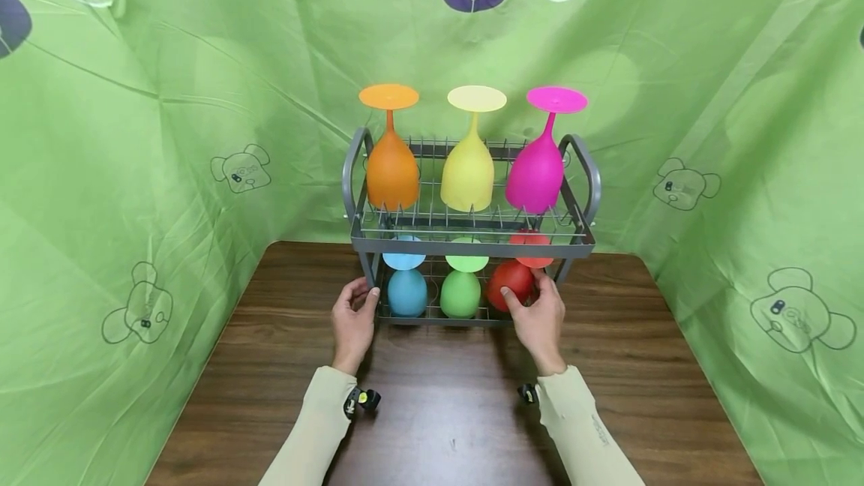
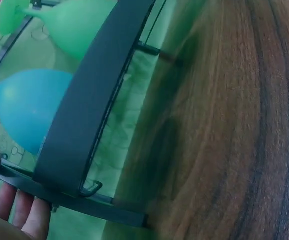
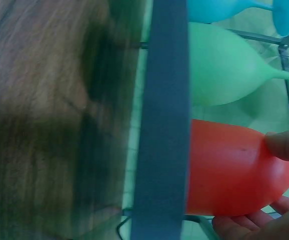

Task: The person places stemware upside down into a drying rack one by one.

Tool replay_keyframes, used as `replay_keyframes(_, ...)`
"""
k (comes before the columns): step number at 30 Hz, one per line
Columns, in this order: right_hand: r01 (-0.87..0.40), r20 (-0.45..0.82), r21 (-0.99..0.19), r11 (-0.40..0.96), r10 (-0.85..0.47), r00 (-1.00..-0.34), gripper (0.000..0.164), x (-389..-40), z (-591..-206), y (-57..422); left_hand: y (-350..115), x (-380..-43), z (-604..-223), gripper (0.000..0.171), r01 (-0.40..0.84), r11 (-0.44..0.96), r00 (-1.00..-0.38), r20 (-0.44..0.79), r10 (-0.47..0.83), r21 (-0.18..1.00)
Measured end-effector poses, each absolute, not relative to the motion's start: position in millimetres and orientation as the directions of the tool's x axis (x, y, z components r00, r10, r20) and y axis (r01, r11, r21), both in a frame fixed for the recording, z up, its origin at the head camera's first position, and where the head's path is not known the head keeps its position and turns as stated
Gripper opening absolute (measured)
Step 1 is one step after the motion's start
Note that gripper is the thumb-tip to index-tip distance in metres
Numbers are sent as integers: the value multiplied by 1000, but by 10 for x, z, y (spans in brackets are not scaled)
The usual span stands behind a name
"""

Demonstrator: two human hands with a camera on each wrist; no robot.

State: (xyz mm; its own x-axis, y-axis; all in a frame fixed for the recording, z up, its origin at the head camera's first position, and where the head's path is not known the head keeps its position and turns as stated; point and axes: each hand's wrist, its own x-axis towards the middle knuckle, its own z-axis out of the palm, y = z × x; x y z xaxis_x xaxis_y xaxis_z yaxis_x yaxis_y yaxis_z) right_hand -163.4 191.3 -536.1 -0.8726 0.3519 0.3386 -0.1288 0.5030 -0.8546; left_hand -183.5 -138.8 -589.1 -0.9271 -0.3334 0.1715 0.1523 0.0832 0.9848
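Note:
My right hand (image 1: 540,319) grips the bowl of a red wine glass (image 1: 511,283), thumb on one side and fingers on the other. That glass is upside down and slightly tilted on the lower tier of a dark grey two-tier dish rack (image 1: 472,247). With thumb and fingers, my left hand (image 1: 354,319) holds the rack's left side post at the lower tier. Beside it on that tier stand an upturned blue wine glass (image 1: 407,293) and an upturned green wine glass (image 1: 460,294). In the right wrist view the rack's front bar hides the red glass's rim (image 3: 224,170).
On the upper tier stand upturned orange (image 1: 393,171), yellow (image 1: 468,175) and magenta (image 1: 535,175) wine glasses. The rack is at the back of a brown wood-grain table (image 1: 445,411). A green printed cloth (image 1: 304,58) hangs behind and along both sides.

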Motion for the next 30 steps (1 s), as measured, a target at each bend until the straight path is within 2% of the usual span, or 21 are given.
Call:
replay_keyframes(12, -95, 347, -806, 585, 336, -875, 65, -1749, -5530, 1945, -1313, -1727, -5630, 27, 208, 126, -907, 240, -346, 970)
replay_keyframes(21, -109, 390, -761, 640, 316, -865, 63, -1791, -5574, 1989, -1340, -1874, -5843, 28, 205, 143, -905, 243, -348, 968)
replay_keyframes(30, -114, 398, -739, 664, 294, -869, 65, -1788, -5570, 1998, -1387, -1930, -5930, 26, 251, 138, -902, 284, -324, 958)
